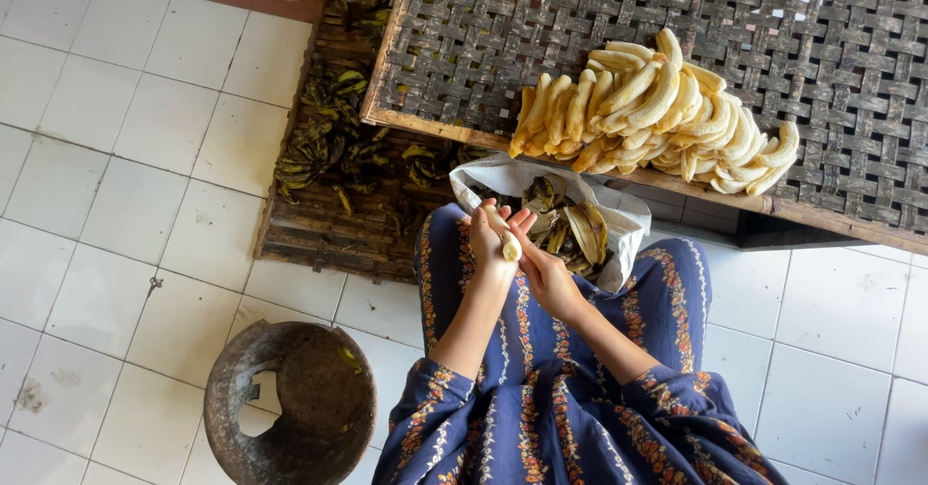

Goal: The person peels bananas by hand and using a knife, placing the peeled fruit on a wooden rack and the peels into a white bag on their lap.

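At the centre of the head view, my left hand (488,238) and right hand (546,274) both close around one pale peeled banana (507,244), held over my blue patterned lap. Just above sits a white bag of dark peels (619,216). Upper right, a heap of peeled yellow bananas (657,113) lies on a woven bamboo tray (464,30); a dark round basket (290,403) is lower left.

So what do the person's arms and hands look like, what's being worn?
Both hands, left and right, are bare: no gloves, and no rings or watch that I can make out. The forearms are uncovered too. Sleeves end near the elbows, dark blue fabric with orange and white floral stripes, matching the dress.
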